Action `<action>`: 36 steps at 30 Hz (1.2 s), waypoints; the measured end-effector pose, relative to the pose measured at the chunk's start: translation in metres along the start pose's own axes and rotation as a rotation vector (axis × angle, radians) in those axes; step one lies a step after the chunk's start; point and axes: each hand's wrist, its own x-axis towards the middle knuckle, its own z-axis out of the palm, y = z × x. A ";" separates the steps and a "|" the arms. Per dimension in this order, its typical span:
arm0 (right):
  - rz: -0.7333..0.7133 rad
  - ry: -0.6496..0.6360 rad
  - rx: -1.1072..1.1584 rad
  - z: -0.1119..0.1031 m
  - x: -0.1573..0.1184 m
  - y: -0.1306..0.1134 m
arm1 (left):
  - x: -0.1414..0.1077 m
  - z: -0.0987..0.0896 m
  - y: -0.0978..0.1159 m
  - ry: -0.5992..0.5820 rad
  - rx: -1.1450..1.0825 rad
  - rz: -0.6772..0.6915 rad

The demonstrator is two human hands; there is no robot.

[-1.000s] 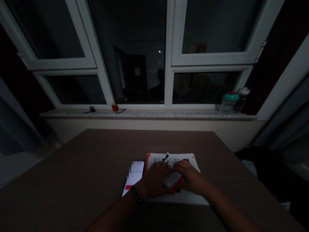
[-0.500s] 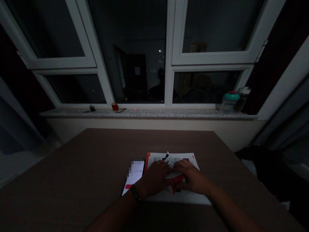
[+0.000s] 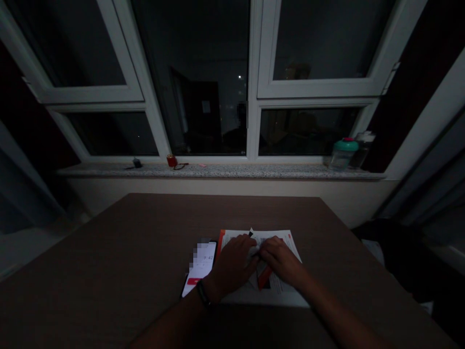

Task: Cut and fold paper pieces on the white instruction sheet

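Red-and-white paper [image 3: 265, 277], 1 piece, partly folded; lower centre of frame, over printed sheet [image 3: 292, 247]. Left hand [image 3: 235, 261] and right hand [image 3: 281, 258] pinch its upper part. Folds begun; apparently unfinished, detail dim.

one camera does all the looking here, and it rides on the person's head. it faces forward with a downward tilt, straight across the brown surface [image 3: 105, 257] to the white window frame [image 3: 253, 80] beyond. the surface spreads below the middle, its far edge square to the view, its near edge cut off at 6 o'clock. the window fills everything from 10 to 2 o'clock, with the stone sill [image 3: 232, 171] running level near the centre. forearms come in from 7 and from between 4 and 5 o'clock, so the left hand [image 3: 234, 261] at 6 and right hand [image 3: 282, 260] at 5 sit nearest the lens, seen from above and behind.
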 end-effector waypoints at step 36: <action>0.076 0.081 -0.102 0.009 0.000 0.014 | -0.002 0.007 -0.003 -0.275 0.186 0.306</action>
